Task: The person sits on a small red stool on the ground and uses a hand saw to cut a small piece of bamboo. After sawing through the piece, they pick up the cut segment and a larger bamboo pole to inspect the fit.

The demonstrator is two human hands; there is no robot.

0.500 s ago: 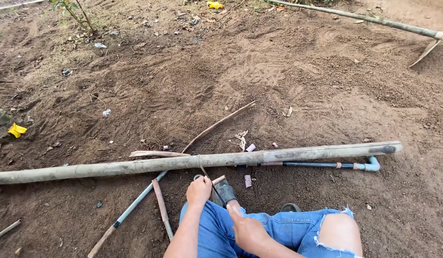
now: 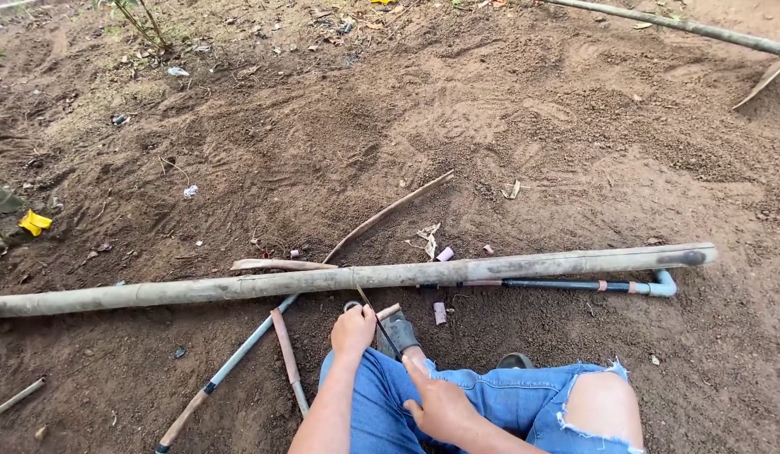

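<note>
A long grey bamboo pole [image 2: 323, 280] lies across the dirt in front of me. My left hand [image 2: 353, 329] is closed around the near part of a thin dark blade or rod [image 2: 375, 315] that slants up to touch the pole. My right hand [image 2: 440, 405] rests over my jeans-clad leg [image 2: 508, 399], its index finger stretched toward the blade's lower end; whether it holds the handle is hidden. A grey sandal [image 2: 397, 332] sits just beneath the blade.
A thin pipe with a grey elbow fitting [image 2: 659, 287] lies behind the pole at right. Another thin pipe [image 2: 230, 363] and brown sticks [image 2: 282, 343] lie at left. A curved stick [image 2: 388, 210], small litter and a far bamboo pole [image 2: 684, 26] dot the bare soil.
The view has shifted slightly downward and right. Both hands stay at the blade in nearly the same pose; the pole has not moved.
</note>
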